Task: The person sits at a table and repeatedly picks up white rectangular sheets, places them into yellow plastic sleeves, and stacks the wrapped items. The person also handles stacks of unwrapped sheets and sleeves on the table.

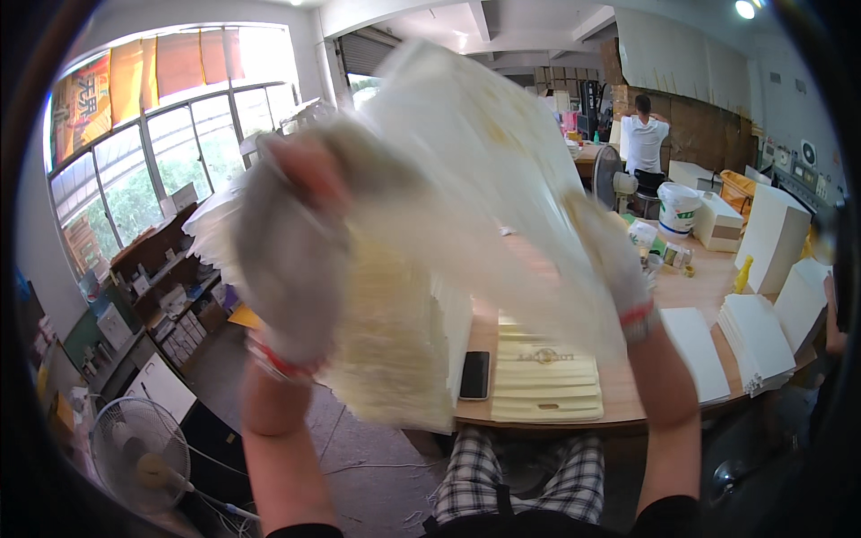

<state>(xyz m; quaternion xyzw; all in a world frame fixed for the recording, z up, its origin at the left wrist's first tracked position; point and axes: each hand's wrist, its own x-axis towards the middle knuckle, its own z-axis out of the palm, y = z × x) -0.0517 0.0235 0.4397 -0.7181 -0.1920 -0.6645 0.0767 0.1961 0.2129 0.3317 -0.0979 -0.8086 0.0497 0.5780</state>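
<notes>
**Both gloved hands lifted a blurred sheaf of cream sheets**

At the lower left of the frame stood a white fan [139, 457] on the floor. Above it, left of centre, the left hand [287, 260] in a grey glove had its grip clenched on the sheaf of cream sheets [448, 206], which was raised across the middle of the frame, above the table [538, 417]. Below lay a black phone [474, 374] beside a flat cream stack [545, 381]. Right of centre, the right hand [614, 260] gripped the sheaf's other edge. White stacks [753, 341] lay at far right.
</notes>
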